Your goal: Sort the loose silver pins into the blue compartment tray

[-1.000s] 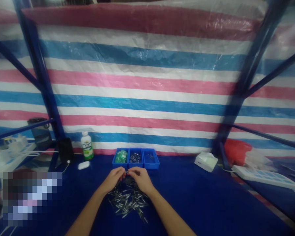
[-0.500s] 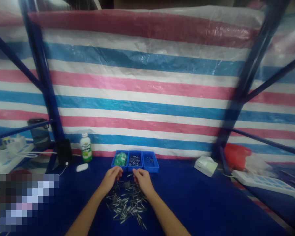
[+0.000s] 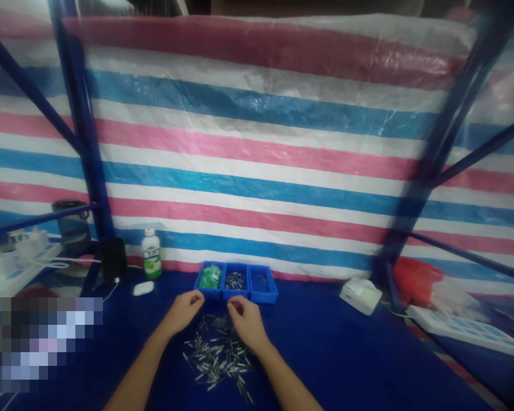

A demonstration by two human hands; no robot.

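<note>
My left hand (image 3: 185, 311) is at the upper left of a loose heap of slender metal pins (image 3: 218, 359), its fingers curled together. My right hand (image 3: 247, 322) hovers at the heap's upper right, thumb and forefinger pinched. What either hand holds, if anything, is too small to make out. Just beyond the hands stand three joined blue bins. The left bin (image 3: 203, 290) has green packets (image 3: 211, 277) in it, the middle bin (image 3: 235, 294) small dark metal pieces (image 3: 235, 280). A few thin pieces (image 3: 261, 279) lie in the right bin (image 3: 263, 298).
A white bottle with a green label (image 3: 151, 254), a white case (image 3: 143, 288) and a propped black device (image 3: 113, 260) stand at the back left. Right of the bins sits a tissue pack (image 3: 360, 295). Power strips (image 3: 466, 331) lie at both sides. Blue posts and a striped sheet (image 3: 257, 188) close off the back.
My hands have drawn apart, the left one moving left and the right one slightly down. A small thin piece seen between them earlier no longer shows there. The camera has shifted slightly.
</note>
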